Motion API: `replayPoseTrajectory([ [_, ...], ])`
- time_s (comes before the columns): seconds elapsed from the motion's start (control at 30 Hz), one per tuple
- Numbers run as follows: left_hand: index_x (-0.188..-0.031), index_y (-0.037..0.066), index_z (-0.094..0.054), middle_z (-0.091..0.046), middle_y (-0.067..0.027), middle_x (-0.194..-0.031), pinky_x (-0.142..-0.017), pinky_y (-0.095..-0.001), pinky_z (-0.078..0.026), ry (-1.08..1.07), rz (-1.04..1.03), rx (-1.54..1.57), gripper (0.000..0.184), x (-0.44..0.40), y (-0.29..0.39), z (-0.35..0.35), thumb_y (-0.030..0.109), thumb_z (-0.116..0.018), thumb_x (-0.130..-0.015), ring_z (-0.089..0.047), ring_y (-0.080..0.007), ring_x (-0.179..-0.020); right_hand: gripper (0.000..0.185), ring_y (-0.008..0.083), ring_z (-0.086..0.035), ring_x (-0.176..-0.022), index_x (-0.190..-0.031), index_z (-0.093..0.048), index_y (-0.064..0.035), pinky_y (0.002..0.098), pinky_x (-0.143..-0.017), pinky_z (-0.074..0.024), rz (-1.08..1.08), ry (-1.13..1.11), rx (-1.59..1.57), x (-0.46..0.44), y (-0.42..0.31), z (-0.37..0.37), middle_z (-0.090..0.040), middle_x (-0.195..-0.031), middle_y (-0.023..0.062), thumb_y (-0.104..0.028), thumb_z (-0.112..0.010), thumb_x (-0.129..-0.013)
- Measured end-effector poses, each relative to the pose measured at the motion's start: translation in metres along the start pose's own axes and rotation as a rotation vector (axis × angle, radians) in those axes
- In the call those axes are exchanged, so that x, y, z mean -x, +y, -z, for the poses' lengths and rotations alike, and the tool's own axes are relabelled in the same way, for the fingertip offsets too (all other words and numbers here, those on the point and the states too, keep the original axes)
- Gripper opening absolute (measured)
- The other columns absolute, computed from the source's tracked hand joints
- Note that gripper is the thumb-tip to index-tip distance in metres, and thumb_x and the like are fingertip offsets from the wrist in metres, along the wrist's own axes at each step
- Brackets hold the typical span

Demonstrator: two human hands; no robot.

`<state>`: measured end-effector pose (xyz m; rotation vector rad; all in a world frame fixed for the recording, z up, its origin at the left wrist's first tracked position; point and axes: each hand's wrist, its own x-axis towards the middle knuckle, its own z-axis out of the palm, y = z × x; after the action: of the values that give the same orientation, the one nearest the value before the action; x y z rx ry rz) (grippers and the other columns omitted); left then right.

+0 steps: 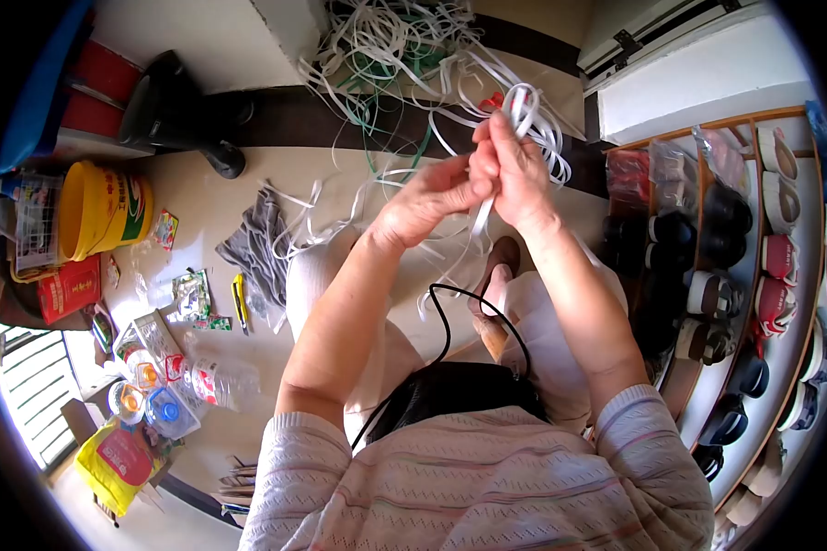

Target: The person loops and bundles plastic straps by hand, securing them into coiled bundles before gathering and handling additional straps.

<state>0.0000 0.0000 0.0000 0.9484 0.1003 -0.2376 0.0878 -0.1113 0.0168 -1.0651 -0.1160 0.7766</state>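
Note:
My right hand (517,174) is closed on a looped bundle of white plastic straps (551,138), which fans out beyond the fingertips. A bit of red (492,101) shows at the bundle's near side. My left hand (436,197) meets the right one, its fingers bent and pressed together at the straps. One white strap end (483,219) hangs below the two hands. Just past them, a tangled heap of white and green straps (390,46) lies on the floor, with loose strands trailing toward my knees. Exactly what the left fingertips pinch is partly hidden.
At the right stands a shoe rack (753,275) full of shoes. To the left are a yellow bucket (101,211), black boots (170,110), a grey cloth (255,241), a yellow box cutter (240,301) and plastic bottles (216,381). A black cord (443,317) loops over my lap.

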Motion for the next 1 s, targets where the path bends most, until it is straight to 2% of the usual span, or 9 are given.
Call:
replayPoseTrajectory([
  [0.3, -0.095, 0.002, -0.061, -0.056, -0.001, -0.063, -0.051, -0.02, -0.04, 0.046, 0.125, -0.335, 0.027, -0.003, -0.014, -0.003, 0.027, -0.054, -0.089, -0.052, -0.0072, -0.055, 0.036, 0.0098, -0.039, -0.044, -0.083, -0.052, -0.0057, 0.0238, -0.043, -0.033, 0.145, 0.127, -0.145, -0.005, -0.022, 0.013, -0.041, -0.052, -0.0007, -0.041, -0.051, -0.088],
  [0.47, -0.086, 0.004, -0.061, -0.058, -0.0073, -0.061, -0.054, -0.031, -0.045, 0.287, -0.061, -1.101, 0.022, -0.004, -0.013, 0.003, 0.024, -0.052, -0.087, -0.057, -0.021, -0.055, 0.039, 0.0205, -0.06, -0.068, -0.111, -0.05, -0.0023, 0.0318, -0.064, -0.0524, 0.158, 0.183, 0.015, -0.01, -0.027, 0.027, -0.058, -0.079, 0.0073, -0.021, -0.067, -0.08],
  [0.57, -0.082, 0.004, -0.06, -0.059, -0.0132, -0.066, -0.059, -0.0387, -0.046, 0.369, -0.113, -1.404, 0.018, -0.002, -0.022, 0.013, 0.02, -0.052, -0.083, -0.059, -0.0308, -0.063, 0.05, 0.0229, -0.061, -0.08, -0.117, -0.046, -0.0003, 0.033, -0.068, -0.0513, 0.607, 0.407, 0.531, -0.022, -0.029, 0.043, -0.059, -0.089, 0.012, -0.02, -0.07, -0.077],
  [0.6, -0.081, 0.004, -0.059, -0.06, -0.0152, -0.068, -0.061, -0.0412, -0.046, 0.401, -0.108, -1.488, 0.016, -0.001, -0.026, 0.016, 0.018, -0.052, -0.082, -0.059, -0.0337, -0.067, 0.056, 0.0248, -0.059, -0.088, -0.119, -0.045, -0.0001, 0.0337, -0.075, -0.0493, 0.828, 0.577, 1.148, -0.02, -0.04, 0.05, -0.059, -0.099, 0.0144, -0.018, -0.072, -0.073],
  [0.73, -0.082, 0.004, -0.059, -0.061, -0.0164, -0.075, -0.065, -0.0421, -0.047, 0.278, 0.056, -1.599, 0.014, -0.002, -0.035, 0.018, 0.017, -0.052, -0.08, -0.059, -0.0345, -0.074, 0.044, 0.0235, -0.057, -0.097, -0.113, -0.053, -0.0014, 0.0347, -0.081, -0.0449, 0.556, -0.265, 1.218, 0.004, -0.025, 0.024, -0.058, -0.111, 0.0135, -0.008, -0.069, -0.073],
  [0.77, -0.081, 0.004, -0.059, -0.061, -0.0163, -0.077, -0.066, -0.0423, -0.047, 0.267, 0.05, -1.57, 0.013, -0.003, -0.034, 0.017, 0.016, -0.052, -0.079, -0.059, -0.0348, -0.074, 0.033, 0.0291, -0.059, -0.091, -0.108, -0.055, -0.002, 0.0346, -0.076, -0.0459, 0.492, -0.406, 1.521, 0.01, -0.013, 0.026, -0.061, -0.101, 0.0156, -0.012, -0.064, -0.078],
  [0.83, -0.08, 0.004, -0.059, -0.061, -0.0163, -0.078, -0.066, -0.0416, -0.047, 0.249, -0.027, -1.473, 0.014, -0.002, -0.031, 0.019, 0.017, -0.054, -0.078, -0.059, -0.0353, -0.073, 0.022, 0.0322, -0.059, -0.083, -0.101, -0.058, -0.0024, 0.035, -0.07, -0.046, 0.107, -0.471, 1.609, 0.012, -0.005, 0.024, -0.062, -0.089, 0.0167, -0.017, -0.056, -0.084],
  [0.9, -0.078, 0.002, -0.06, -0.061, -0.0164, -0.075, -0.065, -0.0397, -0.047, 0.246, -0.18, -1.328, 0.019, -0.001, -0.019, 0.02, 0.021, -0.056, -0.08, -0.057, -0.036, -0.071, 0.019, 0.0284, -0.057, -0.072, -0.095, -0.058, -0.0017, 0.034, -0.065, -0.0444, 0.066, -0.433, 1.505, 0.012, -0.008, 0.025, -0.06, -0.079, 0.0152, -0.017, -0.052, -0.087],
  [1.0, -0.081, 0.001, -0.062, -0.06, -0.0096, -0.066, -0.061, -0.0291, -0.047, 0.257, 0.0, -1.017, 0.021, 0.004, 0.008, 0.012, 0.022, -0.061, -0.079, -0.058, -0.0173, -0.063, 0.023, 0.0317, -0.055, -0.066, -0.086, -0.057, -0.0006, 0.0357, -0.061, -0.043, 0.002, -0.381, 1.441, 0.012, -0.016, 0.021, -0.058, -0.072, 0.0163, -0.022, -0.048, -0.089],
])
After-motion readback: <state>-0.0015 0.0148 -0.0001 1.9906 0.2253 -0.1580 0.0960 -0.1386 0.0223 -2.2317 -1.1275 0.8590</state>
